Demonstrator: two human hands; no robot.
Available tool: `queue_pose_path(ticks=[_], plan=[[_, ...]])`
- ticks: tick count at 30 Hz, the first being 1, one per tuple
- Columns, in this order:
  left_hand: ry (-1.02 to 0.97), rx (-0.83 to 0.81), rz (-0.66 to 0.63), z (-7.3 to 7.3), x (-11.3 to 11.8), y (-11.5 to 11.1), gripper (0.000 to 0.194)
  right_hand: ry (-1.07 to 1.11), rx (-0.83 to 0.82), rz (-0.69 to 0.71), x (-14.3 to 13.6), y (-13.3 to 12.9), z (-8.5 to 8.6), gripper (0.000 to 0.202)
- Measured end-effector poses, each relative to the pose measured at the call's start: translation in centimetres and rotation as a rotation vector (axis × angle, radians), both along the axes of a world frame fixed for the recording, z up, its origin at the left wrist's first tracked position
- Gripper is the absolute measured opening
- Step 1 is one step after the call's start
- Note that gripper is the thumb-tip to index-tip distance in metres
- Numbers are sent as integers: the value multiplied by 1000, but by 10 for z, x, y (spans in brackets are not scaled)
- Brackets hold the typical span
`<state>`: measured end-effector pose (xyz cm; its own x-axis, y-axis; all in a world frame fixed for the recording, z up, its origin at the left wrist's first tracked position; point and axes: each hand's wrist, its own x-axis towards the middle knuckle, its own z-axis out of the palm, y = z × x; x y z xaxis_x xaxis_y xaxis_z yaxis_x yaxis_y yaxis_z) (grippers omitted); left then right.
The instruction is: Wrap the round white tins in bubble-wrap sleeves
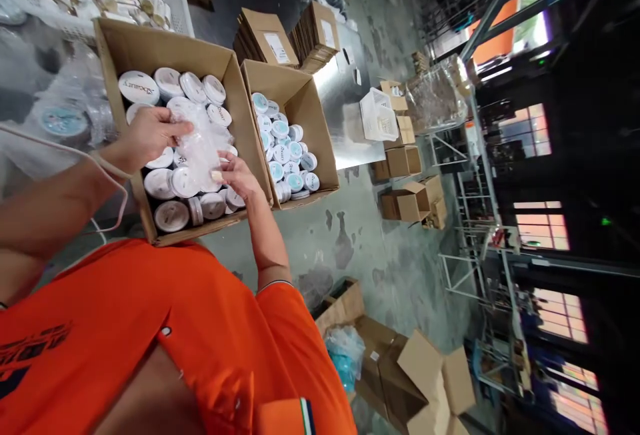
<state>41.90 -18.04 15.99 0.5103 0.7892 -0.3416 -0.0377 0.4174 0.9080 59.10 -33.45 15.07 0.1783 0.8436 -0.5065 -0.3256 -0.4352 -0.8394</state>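
Note:
Over a cardboard box (250,148) of round white lidded jars (139,87), my left hand (155,134) pinches the upper left side of a translucent plastic bag (197,145). My right hand (237,175) has its fingers closed at the bag's lower right side. The crumpled bag lies above the jars and hides some of them; whether anything is inside it is unclear. Just right of this box stands a second cardboard box (323,135) holding smaller jars (283,154), some with light blue lids.
A white basket (183,5) of gold-and-white parts sits at the upper left, near plastic-wrapped items (64,120). Folded cartons (267,35) stand behind the boxes. A white cord (117,212) passes by my left wrist. Open cartons (385,362) are on the floor at lower right.

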Motion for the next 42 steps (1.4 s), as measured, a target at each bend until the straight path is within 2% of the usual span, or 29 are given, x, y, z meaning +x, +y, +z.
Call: queue_pose_path(ticks=[3,4,8,10,12,13,15,17,19,22,24,27,33,36,39,41,42], plan=[[47,-47,37,-15,6,5,31,2,-60,-161,-9,1,-10,33],[69,-58,23,-21,8,7,35,-5,-63,-222,-12,4,-13,28],[112,-81,-78,-41,2,10,39,-6,-67,-377,-20,17,-18,50],[221,84,-117,-42,-7,10,40,-42,-68,-435,-20,20,-17,55],[380,382,-78,-36,-16,9,54,-146,-42,-461,-21,20,-15,56],[428,546,-31,-31,-19,7,60,-209,-22,-455,-21,19,-14,54],[371,777,-3,-19,-20,0,62,-327,24,-417,-23,18,-12,53],[239,889,-123,-11,-15,-10,53,-413,64,-345,-27,18,-10,54],[192,875,-243,-10,-6,-19,46,-482,116,-270,-29,20,-9,55],[172,677,-251,-18,5,-26,41,-551,153,-269,-26,22,-11,56],[88,552,-268,-24,8,-25,47,-553,141,-334,-20,22,-15,58],[-16,480,-322,-26,7,-21,62,-497,147,-359,-13,19,-21,58],[-56,337,-421,-24,4,-16,72,-456,224,-239,-7,16,-28,57],[-14,400,-412,-19,2,-11,75,-512,213,-145,3,14,-26,50],[161,579,-330,-9,-6,0,76,-727,142,-94,24,9,-21,38],[279,737,-326,-3,-14,11,69,-952,28,57,40,3,-19,20],[330,839,-369,-2,-17,16,60,-1045,-37,170,46,-1,-20,7]])
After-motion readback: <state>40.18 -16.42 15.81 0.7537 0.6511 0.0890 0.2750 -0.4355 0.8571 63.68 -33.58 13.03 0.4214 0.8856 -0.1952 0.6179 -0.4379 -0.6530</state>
